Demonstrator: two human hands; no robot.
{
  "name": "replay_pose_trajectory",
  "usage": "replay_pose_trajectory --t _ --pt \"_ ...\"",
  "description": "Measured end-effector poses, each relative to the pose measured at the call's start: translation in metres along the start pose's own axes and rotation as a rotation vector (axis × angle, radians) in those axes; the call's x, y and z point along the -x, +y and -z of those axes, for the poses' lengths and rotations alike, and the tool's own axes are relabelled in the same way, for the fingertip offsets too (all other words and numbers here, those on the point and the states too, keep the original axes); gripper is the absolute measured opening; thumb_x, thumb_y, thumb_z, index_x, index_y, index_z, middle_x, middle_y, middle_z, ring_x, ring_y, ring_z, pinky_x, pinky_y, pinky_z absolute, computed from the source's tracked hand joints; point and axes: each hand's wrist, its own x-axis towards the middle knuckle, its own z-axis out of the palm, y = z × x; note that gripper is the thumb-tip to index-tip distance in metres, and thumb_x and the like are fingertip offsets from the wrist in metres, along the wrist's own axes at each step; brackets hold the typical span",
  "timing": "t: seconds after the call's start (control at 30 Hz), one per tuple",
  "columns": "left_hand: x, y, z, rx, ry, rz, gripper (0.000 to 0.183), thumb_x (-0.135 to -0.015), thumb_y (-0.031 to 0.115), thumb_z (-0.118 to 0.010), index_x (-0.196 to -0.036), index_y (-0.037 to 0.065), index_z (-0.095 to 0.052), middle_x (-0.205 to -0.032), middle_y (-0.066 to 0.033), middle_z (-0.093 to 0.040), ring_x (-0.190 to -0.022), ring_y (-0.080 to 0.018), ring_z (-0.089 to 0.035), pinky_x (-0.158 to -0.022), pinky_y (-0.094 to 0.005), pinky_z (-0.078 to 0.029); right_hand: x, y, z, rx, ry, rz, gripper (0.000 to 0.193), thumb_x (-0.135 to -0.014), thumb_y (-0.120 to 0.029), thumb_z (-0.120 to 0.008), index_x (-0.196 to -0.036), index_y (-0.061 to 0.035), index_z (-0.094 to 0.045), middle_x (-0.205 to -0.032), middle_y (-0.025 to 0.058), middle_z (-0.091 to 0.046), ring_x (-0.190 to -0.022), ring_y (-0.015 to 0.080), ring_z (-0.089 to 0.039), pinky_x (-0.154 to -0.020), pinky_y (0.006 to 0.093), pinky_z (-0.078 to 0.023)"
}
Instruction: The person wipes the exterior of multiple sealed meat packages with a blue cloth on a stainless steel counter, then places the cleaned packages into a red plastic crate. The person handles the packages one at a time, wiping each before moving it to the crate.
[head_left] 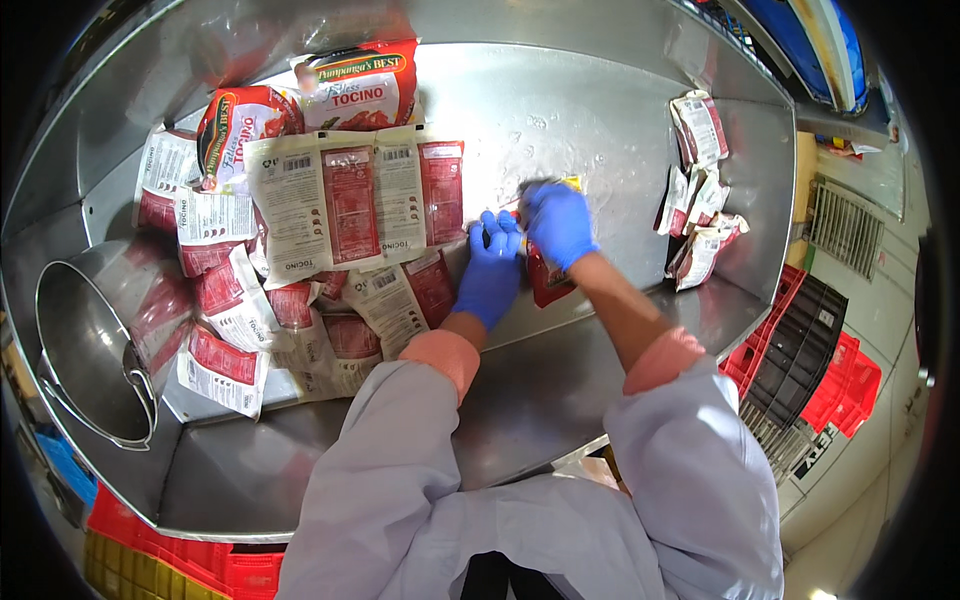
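A flat red plastic food pouch (545, 275) lies on the shiny steel desk (620, 130), just right of the picture's centre. Both of the person's hands wear blue gloves and rest on this pouch. The right hand (558, 222) covers the pouch's upper end, its grip curled down over it, with a bit of yellow edge showing at 12 o'clock from the glove. The left hand (492, 270) lies just beside it at 9 o'clock, fingers stretched flat, pressing on the pouch's left edge and the desk rather than clasping anything. Pale lavender sleeves with pink cuffs come up from 6 o'clock.

At 9 o'clock from the hands, a large heap of red-and-white sealed pouches (330, 210) spreads across the desk, some face up, some showing white backs. Beyond the heap, at the far 9 o'clock rim, a round steel bucket (80, 350) lies tilted. At 2 o'clock from the hands, a small cluster of similar pouches (700, 190) leans against the desk's raised wall. Red plastic crates (850, 385) sit on the floor at 4 o'clock.
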Motion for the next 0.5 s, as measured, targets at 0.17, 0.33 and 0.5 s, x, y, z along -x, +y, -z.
replay_pose_trajectory --t 0.17,0.33,0.5 --pt "0.0 -0.004 0.003 0.087 -0.008 0.008 0.047 -0.085 0.023 -0.048 -0.123 -0.004 -0.056 -0.137 -0.0241 -0.037 -0.126 -0.0465 -0.034 -0.103 -0.0586 -0.027 0.001 -0.024 0.008 0.194 -0.183 -0.048 0.011 -0.073 -0.019 -0.061 -0.077 -0.0108 -0.067 -0.077 0.014 -0.066 -0.072 0.0296 -0.066 -0.063 0.0416 -0.053" --pt "-0.002 0.0 0.013 -0.011 -0.103 -0.029 0.042 -0.085 0.02 -0.049 -0.121 0.0 -0.058 -0.133 -0.0248 -0.041 -0.124 -0.0475 -0.035 -0.102 -0.0574 -0.028 -0.015 0.023 0.023 0.07 -0.197 -0.382 0.016 -0.071 -0.019 -0.062 -0.082 -0.0097 -0.068 -0.082 0.0147 -0.067 -0.078 0.0296 -0.067 -0.07 0.0409 -0.054" --pt "0.008 -0.008 0.001 0.061 0.087 0.008 0.04 -0.087 0.023 -0.049 -0.116 -0.002 -0.06 -0.132 -0.023 -0.042 -0.125 -0.0455 -0.036 -0.103 -0.0543 -0.029 0.001 -0.015 0.005 0.0 -0.107 -0.158 0.016 -0.072 -0.019 -0.062 -0.084 -0.0108 -0.07 -0.086 0.0151 -0.068 -0.078 0.035 -0.065 -0.074 0.0427 -0.053"
